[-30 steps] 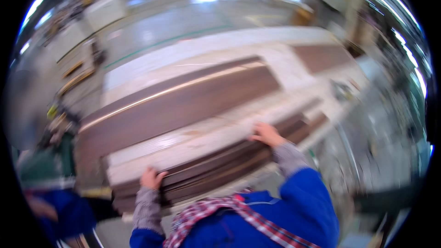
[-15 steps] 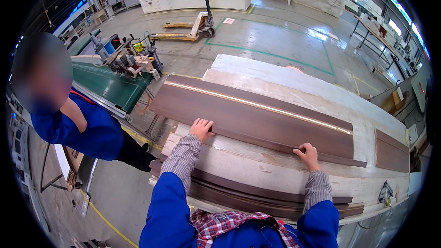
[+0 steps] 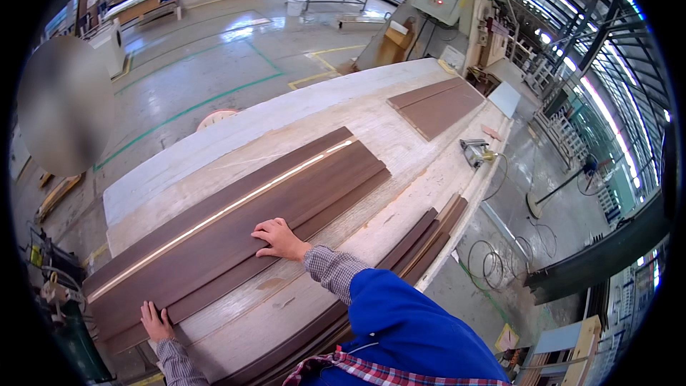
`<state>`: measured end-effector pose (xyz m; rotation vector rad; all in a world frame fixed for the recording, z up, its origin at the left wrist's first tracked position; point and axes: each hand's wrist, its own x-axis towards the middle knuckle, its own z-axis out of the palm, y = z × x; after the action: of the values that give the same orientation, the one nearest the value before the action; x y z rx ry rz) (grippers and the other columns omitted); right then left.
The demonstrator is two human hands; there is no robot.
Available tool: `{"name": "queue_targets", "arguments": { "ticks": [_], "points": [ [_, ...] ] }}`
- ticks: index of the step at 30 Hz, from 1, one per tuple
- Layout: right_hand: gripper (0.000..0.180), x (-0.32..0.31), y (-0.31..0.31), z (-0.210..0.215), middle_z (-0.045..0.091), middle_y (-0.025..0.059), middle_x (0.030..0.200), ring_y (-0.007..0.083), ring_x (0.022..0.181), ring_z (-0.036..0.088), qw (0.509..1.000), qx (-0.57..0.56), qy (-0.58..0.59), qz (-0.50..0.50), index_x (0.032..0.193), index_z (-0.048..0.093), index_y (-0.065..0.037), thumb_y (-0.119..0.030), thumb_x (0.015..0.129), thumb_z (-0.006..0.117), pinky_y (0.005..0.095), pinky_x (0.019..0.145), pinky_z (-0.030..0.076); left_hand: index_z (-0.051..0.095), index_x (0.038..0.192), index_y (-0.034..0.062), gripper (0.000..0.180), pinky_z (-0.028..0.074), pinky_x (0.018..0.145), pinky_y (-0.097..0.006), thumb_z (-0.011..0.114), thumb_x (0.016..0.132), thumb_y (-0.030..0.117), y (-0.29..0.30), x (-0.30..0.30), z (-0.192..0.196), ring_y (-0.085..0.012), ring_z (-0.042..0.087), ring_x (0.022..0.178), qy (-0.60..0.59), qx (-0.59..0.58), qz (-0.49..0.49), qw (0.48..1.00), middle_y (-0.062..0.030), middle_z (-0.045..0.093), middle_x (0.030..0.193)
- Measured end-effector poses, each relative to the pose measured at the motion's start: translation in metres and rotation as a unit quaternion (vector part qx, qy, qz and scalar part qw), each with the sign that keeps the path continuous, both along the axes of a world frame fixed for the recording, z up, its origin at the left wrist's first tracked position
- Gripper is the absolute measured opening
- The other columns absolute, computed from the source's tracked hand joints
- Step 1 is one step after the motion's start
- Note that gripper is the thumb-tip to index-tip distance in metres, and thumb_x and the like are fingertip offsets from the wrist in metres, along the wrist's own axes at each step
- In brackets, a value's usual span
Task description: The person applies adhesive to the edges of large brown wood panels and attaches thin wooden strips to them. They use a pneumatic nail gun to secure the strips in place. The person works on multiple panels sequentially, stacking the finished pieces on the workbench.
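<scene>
- From where I stand, the head view shows a long dark brown panel (image 3: 314,189) lying flat, slantwise, on a pale worktable (image 3: 379,218), a narrow brown strip (image 3: 221,287) along its near side
- The left hand (image 3: 157,323) rests near the panel's left end, fingers spread and thumb apart, unclenched
- The right hand (image 3: 282,241) bends its fingers over the panel face near the seam; I can't tell whether it pinches anything
- To steady the strip well, I'd say both palms should press evenly and keep the seam straight, checking that the ends sit level
- Fingertips would do best kept off the pale line (image 3: 229,216) running lengthwise, in case it marks easily
- The panel looks smooth with a soft sheen; whether the strip butts against it or overlaps, I can't tell
</scene>
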<state>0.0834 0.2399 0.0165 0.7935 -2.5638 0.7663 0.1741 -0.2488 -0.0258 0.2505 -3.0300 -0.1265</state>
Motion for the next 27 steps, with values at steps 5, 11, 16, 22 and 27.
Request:
{"name": "queue_targets", "arguments": {
  "ticks": [5,11,16,22,27],
  "points": [
    [0.04,0.006,0.023,-0.008,0.054,0.0062,0.102,0.0234,0.102,0.049,0.999,-0.018,-0.031,-0.028,0.104,0.06,-0.01,-0.035,0.074,0.067,0.0369,0.09,0.036,0.041,0.131,0.0095,0.05,0.027,0.103,-0.048,0.05,0.089,0.034,-0.004,-0.01,-0.022,-0.0301,0.032,0.129,-0.009,-0.003,-0.006,1.0,-0.0092,0.038,0.138],
    [0.037,-0.009,0.008,-0.008,0.054,0.0066,0.096,0.0246,0.098,0.049,1.0,0.005,-0.009,0.003,0.1,0.059,-0.009,-0.034,0.074,0.065,0.0376,0.087,0.038,0.04,0.131,0.0082,0.049,0.027,0.103,-0.046,0.048,0.089,0.033,-0.007,-0.018,0.004,-0.0305,0.037,0.123,-0.017,-0.072,-0.059,0.996,-0.0128,0.042,0.131],
    [0.038,-0.035,0.016,-0.007,0.054,0.0078,0.098,0.0259,0.099,0.049,0.999,0.031,0.004,0.027,0.1,0.057,-0.008,-0.035,0.074,0.064,0.0368,0.087,0.039,0.041,0.129,0.0049,0.048,0.029,0.101,-0.045,0.051,0.087,0.027,-0.021,-0.04,0.002,-0.0342,0.04,0.117,-0.033,-0.072,-0.175,0.981,-0.0178,0.043,0.126],
    [0.036,-0.09,0.018,0.002,0.055,0.0075,0.1,0.0263,0.1,0.049,0.999,-0.003,0.009,0.031,0.098,0.058,-0.008,-0.034,0.074,0.064,0.0372,0.088,0.039,0.042,0.127,0.0036,0.049,0.03,0.1,-0.046,0.051,0.085,0.028,-0.029,-0.098,0.018,-0.0356,0.041,0.114,0.024,-0.079,-0.154,0.985,-0.0179,0.045,0.122],
    [0.035,-0.117,0.02,-0.001,0.055,0.0071,0.1,0.0263,0.099,0.05,1.0,0.01,-0.009,0.019,0.097,0.059,-0.008,-0.034,0.074,0.064,0.0371,0.087,0.04,0.042,0.126,0.0051,0.048,0.03,0.1,-0.044,0.054,0.084,0.023,-0.033,-0.136,0.017,-0.034,0.041,0.114,0.036,-0.094,-0.187,0.977,-0.0159,0.045,0.121]
  ]
}}
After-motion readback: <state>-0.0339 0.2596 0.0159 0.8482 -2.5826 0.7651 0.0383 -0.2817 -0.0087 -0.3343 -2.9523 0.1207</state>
